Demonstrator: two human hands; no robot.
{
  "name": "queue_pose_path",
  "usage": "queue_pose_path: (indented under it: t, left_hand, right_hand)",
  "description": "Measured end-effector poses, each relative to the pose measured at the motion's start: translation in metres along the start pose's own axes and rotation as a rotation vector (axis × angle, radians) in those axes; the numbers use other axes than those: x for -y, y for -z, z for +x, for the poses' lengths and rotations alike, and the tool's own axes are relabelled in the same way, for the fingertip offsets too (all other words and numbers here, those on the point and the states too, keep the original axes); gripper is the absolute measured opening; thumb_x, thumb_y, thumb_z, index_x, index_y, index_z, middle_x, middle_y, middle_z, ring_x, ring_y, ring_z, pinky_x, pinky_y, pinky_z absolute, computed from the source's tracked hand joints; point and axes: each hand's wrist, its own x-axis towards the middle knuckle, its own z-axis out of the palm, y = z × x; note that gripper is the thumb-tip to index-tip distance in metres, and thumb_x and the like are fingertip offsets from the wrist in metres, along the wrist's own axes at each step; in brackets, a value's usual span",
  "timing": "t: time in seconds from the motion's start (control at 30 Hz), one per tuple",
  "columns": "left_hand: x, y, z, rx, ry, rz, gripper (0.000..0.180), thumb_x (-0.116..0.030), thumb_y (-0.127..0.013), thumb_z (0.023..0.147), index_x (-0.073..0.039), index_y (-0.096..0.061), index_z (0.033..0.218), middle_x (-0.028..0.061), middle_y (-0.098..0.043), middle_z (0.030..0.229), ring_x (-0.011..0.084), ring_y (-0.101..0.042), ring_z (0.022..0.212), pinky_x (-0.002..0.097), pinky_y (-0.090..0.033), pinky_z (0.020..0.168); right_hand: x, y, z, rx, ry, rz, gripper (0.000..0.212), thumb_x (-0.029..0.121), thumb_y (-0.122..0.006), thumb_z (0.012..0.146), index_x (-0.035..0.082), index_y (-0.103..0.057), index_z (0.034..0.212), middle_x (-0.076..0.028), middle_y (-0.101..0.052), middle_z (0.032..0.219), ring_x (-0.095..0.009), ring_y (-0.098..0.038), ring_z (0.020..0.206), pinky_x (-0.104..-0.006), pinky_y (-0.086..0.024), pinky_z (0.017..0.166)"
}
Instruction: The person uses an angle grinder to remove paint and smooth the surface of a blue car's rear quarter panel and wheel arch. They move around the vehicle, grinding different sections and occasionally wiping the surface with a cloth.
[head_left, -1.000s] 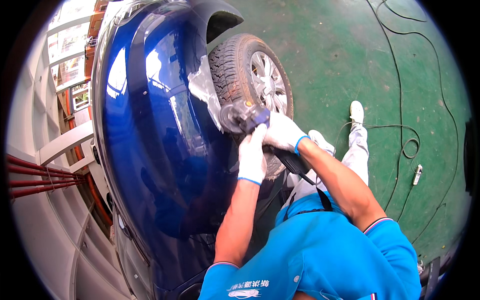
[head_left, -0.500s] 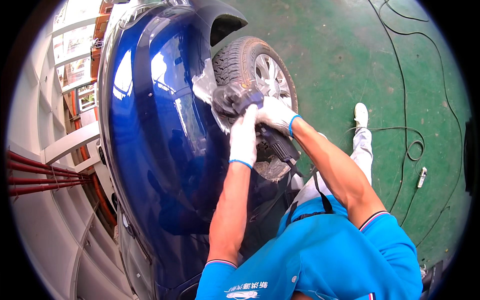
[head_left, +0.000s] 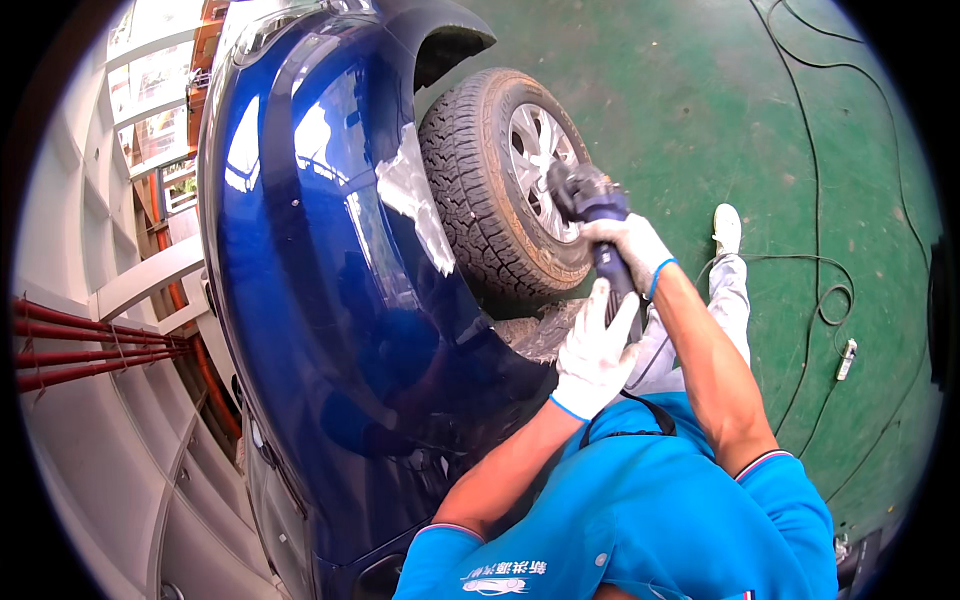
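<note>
Your tool (head_left: 612,266) is angled up in front of the wheel (head_left: 540,158), its round head overlapping the spokes; whether it touches them can't be told. It looks fairly heavy toward that head, stiff all through, and sturdy rather than fragile. The smooth casing may slide a little under knit gloves, so the neck behind the head and the long body look like the sound places to hold.

Your right hand (head_left: 632,248) is clasped around the neck. Your left hand (head_left: 592,362) has its fingers apart at the lower body; whether they close on it can't be told.

Outward, the tyre (head_left: 470,185) is black rubber with deep blocky tread and a dusty brown sidewall around silvery metal spokes. Beside it, the car (head_left: 335,270) curves in glossy dark blue paint, with a matt, ragged-edged pale patch (head_left: 412,195) near the arch. The green floor (head_left: 720,140) is hard and scuffed, crossed by a thin, looping black cable (head_left: 812,205).
</note>
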Motion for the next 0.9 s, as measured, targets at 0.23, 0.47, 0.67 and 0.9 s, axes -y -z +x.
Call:
queue_pose_path:
  t: [0.23,0.47,0.67,0.9]
  left_hand:
    - [-0.014,-0.011,0.062,0.072,-0.303,0.197,0.068,-0.026,-0.084,0.070,-0.011,-0.063,0.134,0.0282,-0.057,0.138,0.0361,-0.066,0.101,0.0424,-0.059,0.079]
    - [0.010,0.058,0.088,0.253,-0.012,0.256,0.077,-0.027,-0.085,0.070,-0.002,-0.056,0.136,0.0263,-0.056,0.140,0.0417,-0.057,0.120,0.0525,-0.045,0.106]
    - [0.118,0.135,-0.009,0.550,0.011,0.823,0.091,-0.044,-0.082,0.078,0.003,-0.048,0.148,0.0236,-0.046,0.155,0.0373,-0.042,0.147,0.0505,-0.028,0.124]
    - [0.153,0.175,0.166,0.197,0.044,1.142,0.088,-0.048,-0.075,0.084,0.005,-0.048,0.149,0.0260,-0.048,0.155,0.0397,-0.042,0.148,0.0548,-0.024,0.125]
  right_hand:
    - [0.019,0.065,0.023,-0.034,-0.147,0.131,0.032,0.031,-0.078,0.086,0.003,-0.066,0.093,-0.011,-0.067,0.073,-0.022,-0.064,0.055,-0.0345,-0.057,0.053]
    - [0.057,0.135,0.046,-0.142,-0.207,0.222,0.034,0.031,-0.081,0.084,0.004,-0.065,0.098,-0.010,-0.068,0.075,-0.023,-0.065,0.060,-0.0370,-0.058,0.060]
    - [0.078,0.237,0.125,-0.232,-0.128,0.149,0.039,0.037,-0.083,0.082,0.005,-0.065,0.094,-0.008,-0.068,0.075,-0.020,-0.066,0.061,-0.0338,-0.057,0.060]
    - [0.121,0.329,0.189,-0.316,-0.031,0.048,0.044,0.045,-0.083,0.085,0.007,-0.067,0.098,-0.004,-0.068,0.079,-0.016,-0.065,0.061,-0.0293,-0.056,0.059]
